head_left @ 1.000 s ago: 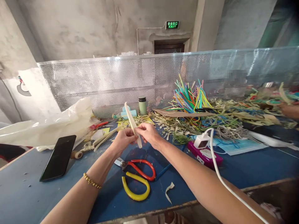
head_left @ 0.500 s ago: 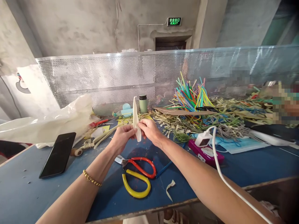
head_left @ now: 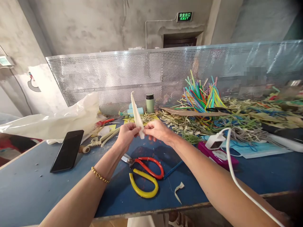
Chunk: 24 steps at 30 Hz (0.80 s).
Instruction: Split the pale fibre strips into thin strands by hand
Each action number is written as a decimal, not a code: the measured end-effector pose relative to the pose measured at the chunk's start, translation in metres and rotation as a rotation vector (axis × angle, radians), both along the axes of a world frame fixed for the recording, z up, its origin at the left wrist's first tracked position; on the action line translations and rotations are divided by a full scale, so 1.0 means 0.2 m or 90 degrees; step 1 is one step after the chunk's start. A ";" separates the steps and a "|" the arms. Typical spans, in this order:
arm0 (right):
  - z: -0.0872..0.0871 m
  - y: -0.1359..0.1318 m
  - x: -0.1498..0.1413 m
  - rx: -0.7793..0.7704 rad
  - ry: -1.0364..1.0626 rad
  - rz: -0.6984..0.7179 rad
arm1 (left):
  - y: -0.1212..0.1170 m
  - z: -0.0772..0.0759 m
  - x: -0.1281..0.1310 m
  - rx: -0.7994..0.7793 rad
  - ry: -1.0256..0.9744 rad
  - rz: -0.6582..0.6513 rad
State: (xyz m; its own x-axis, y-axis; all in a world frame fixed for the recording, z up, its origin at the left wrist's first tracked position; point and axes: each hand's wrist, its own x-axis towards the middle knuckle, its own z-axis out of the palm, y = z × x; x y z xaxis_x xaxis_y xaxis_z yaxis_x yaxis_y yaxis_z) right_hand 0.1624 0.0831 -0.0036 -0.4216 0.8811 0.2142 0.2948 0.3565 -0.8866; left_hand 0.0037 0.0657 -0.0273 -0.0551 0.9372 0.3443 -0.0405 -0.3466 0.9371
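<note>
A pale, pointed strip like a dried husk leaf stands up between my hands, its tip leaning left. My left hand pinches it near the lower end. At its right edge, my right hand has thumb and finger closed on the same strip. Below my hands, scissors with one red and one yellow handle lie on the blue table. A small curled scrap of pale material rests to the right of the scissors.
A black phone and a plastic bag are at left. Behind stands a green bottle. At right are a purple power strip with a white cable, coloured stems and dried leaf pieces. A perforated metal screen runs behind.
The strip has tilted, its tip going left. My right hand's fingers have shifted slightly along its right edge. The whole view has swung a little to the left.
</note>
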 end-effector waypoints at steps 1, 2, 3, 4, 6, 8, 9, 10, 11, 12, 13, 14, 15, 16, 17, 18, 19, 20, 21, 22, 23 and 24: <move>0.01 -0.01 0.01 0.000 -0.001 0.009 | 0.00 0.01 0.00 -0.009 -0.016 -0.016; 0.02 -0.01 0.01 0.003 0.003 0.023 | -0.01 0.01 0.00 -0.018 -0.031 -0.033; 0.03 -0.01 0.02 0.009 0.014 0.041 | -0.02 0.02 0.00 -0.030 -0.047 -0.054; 0.03 -0.01 0.03 0.018 0.029 0.059 | -0.02 0.03 0.00 -0.046 -0.067 -0.077; 0.02 0.00 0.03 0.051 0.056 0.074 | -0.04 0.04 0.00 -0.082 -0.097 -0.123; 0.01 0.02 0.02 0.090 0.066 0.051 | -0.04 0.05 0.00 -0.105 -0.085 -0.154; 0.00 0.02 0.02 0.106 0.067 0.033 | -0.04 0.05 0.00 -0.101 -0.066 -0.153; 0.00 0.03 0.01 0.121 0.068 0.018 | -0.04 0.04 0.00 -0.086 -0.043 -0.142; 0.00 0.03 0.01 0.136 0.063 0.009 | -0.04 0.04 0.01 -0.068 -0.023 -0.125; 0.00 0.03 0.01 0.158 0.050 0.003 | -0.04 0.03 0.01 -0.050 -0.005 -0.105; 0.00 0.03 0.00 0.187 0.022 -0.005 | -0.04 0.03 0.01 -0.034 0.011 -0.084; 0.00 0.03 0.00 0.223 -0.017 -0.018 | -0.04 0.03 0.01 -0.024 0.030 -0.067; 0.00 0.02 0.00 0.260 -0.062 -0.034 | -0.03 0.03 0.01 -0.019 0.050 -0.052; 0.00 0.02 0.01 0.294 -0.108 -0.046 | -0.03 0.03 0.00 -0.014 0.070 -0.034; 0.00 0.01 0.01 0.321 -0.151 -0.050 | -0.03 0.04 0.00 -0.008 0.091 -0.015; 0.00 0.01 0.01 0.341 -0.189 -0.046 | -0.03 0.04 0.00 -0.003 0.114 -0.002; 0.00 0.01 0.01 0.358 -0.223 -0.039 | -0.03 0.04 -0.01 -0.004 0.140 0.004; 0.00 0.00 0.01 0.374 -0.255 -0.033 | -0.03 0.05 -0.01 -0.011 0.162 0.006; 0.01 -0.01 0.01 0.393 -0.287 -0.036 | -0.03 0.05 -0.02 -0.022 0.175 0.007; 0.01 -0.02 0.00 0.412 -0.319 -0.050 | -0.03 0.05 -0.02 -0.037 0.175 0.009; 0.02 -0.03 0.00 0.429 -0.348 -0.070 | -0.03 0.05 -0.03 -0.050 0.162 0.019; 0.02 -0.06 -0.01 0.442 -0.368 -0.088 | -0.02 0.05 -0.04 -0.057 0.139 0.041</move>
